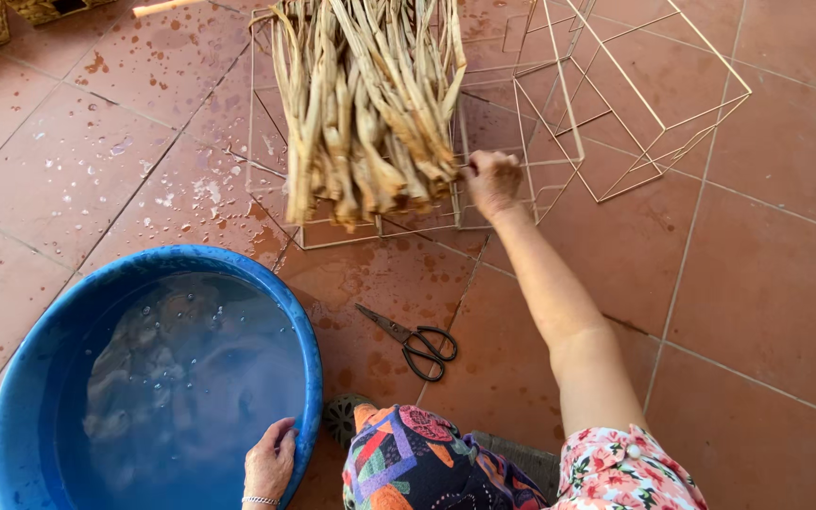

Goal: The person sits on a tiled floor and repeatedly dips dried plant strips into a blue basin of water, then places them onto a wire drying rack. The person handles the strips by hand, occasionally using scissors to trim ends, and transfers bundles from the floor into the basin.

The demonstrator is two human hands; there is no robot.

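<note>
Nearest you, your knee in colourful patterned fabric [408,467] sits at the near edge, with your left hand [269,463] just to its left, resting on the near rim of the round blue plastic basin [306,331]; its fingers curl over that rim. Water fills the basin, and pale soaked material lies under the surface. Your right hand [493,181] reaches far across the wet terracotta floor tiles [757,312] to the thin gold-coloured wire frame [469,225], with its fingers closed around one of the frame's upright wires. Just left of that hand, a thick bundle of dried tan plant stalks [361,104] lies on the frame, cut ends pointing toward you. A second, empty wire frame [654,85] stands to the far right, touching the first. Between basin and right arm, black-handled scissors [413,342] lie shut on the tiles.
</note>
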